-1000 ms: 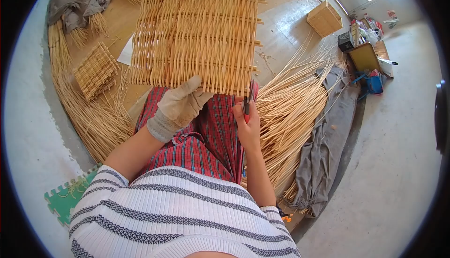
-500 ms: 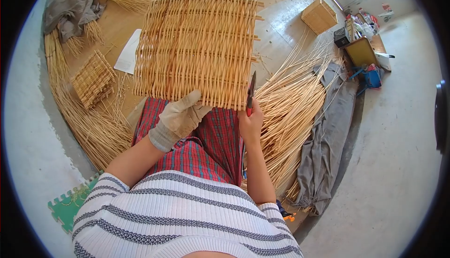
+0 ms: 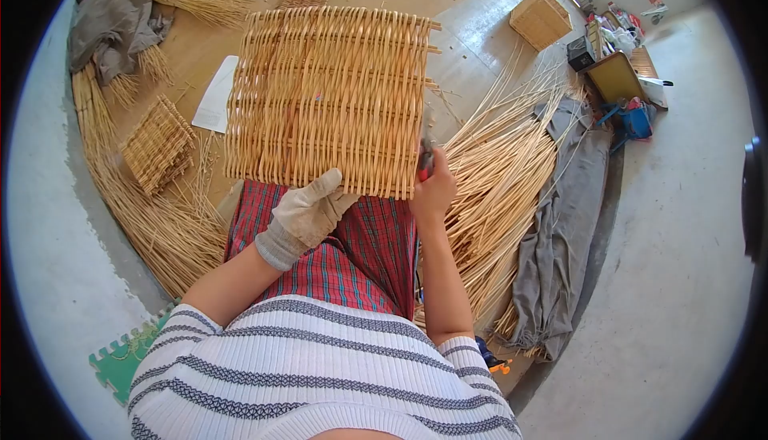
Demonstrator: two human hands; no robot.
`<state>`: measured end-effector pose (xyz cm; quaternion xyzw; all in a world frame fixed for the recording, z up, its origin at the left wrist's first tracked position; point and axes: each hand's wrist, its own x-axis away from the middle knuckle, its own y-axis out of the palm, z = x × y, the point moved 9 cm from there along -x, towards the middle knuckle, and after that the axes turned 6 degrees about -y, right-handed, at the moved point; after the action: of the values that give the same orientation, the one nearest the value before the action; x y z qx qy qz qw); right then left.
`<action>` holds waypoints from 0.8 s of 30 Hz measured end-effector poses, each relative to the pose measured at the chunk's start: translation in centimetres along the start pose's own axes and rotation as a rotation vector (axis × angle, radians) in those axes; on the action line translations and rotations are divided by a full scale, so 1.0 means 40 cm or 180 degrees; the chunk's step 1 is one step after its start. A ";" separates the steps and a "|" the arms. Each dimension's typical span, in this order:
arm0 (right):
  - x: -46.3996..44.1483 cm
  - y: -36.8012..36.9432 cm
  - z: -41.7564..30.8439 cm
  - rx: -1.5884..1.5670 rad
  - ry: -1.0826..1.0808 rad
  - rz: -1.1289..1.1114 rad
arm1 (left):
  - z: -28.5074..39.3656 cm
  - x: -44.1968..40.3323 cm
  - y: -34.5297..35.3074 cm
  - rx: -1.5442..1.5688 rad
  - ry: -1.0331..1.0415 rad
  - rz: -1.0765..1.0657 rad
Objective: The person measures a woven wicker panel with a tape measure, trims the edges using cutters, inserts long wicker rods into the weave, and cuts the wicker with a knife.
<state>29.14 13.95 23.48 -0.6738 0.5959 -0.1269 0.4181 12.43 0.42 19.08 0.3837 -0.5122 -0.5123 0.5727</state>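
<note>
A square woven wicker panel (image 3: pixel 328 96) is held up above my lap, with short stake ends sticking out along its right side. My left hand (image 3: pixel 308 210), in a pale work glove, grips the panel's lower edge, thumb on the near face and fingers underneath. Bare and closed, my right hand (image 3: pixel 436 194) holds red-handled pruning shears (image 3: pixel 426 160) against the panel's lower right edge. The blades are partly hidden and blurred, so whether they are apart cannot be told.
Long wicker rods (image 3: pixel 504 168) lie to the right beside a grey cloth (image 3: pixel 560 224). More rods (image 3: pixel 152 216) and stacked woven panels (image 3: pixel 160 144) lie on the left. A wicker basket (image 3: pixel 541 19) stands at the back right, near a cluttered low table (image 3: pixel 616 80).
The panel has dropped slightly and shifted a little left, showing more stacked panels behind its top edge. The shears have turned, and their long blade no longer stands out beside the panel.
</note>
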 end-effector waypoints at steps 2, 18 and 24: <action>0.002 0.003 0.033 -0.0093 0.0030 0.0024 | -0.010 0.011 0.013 0.0000 -0.0012 -0.0015; -0.023 0.036 0.076 -0.0754 0.0004 0.0059 | -0.056 0.017 -0.019 -0.0281 -0.0322 0.0249; -0.023 0.027 0.107 -0.0280 0.0679 -0.0386 | -0.061 0.025 -0.001 -0.0014 -0.0430 0.0239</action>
<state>31.03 16.61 20.35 -0.7089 0.6002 -0.1966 0.3139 14.76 -0.77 18.80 0.3275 -0.5626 -0.5163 0.5565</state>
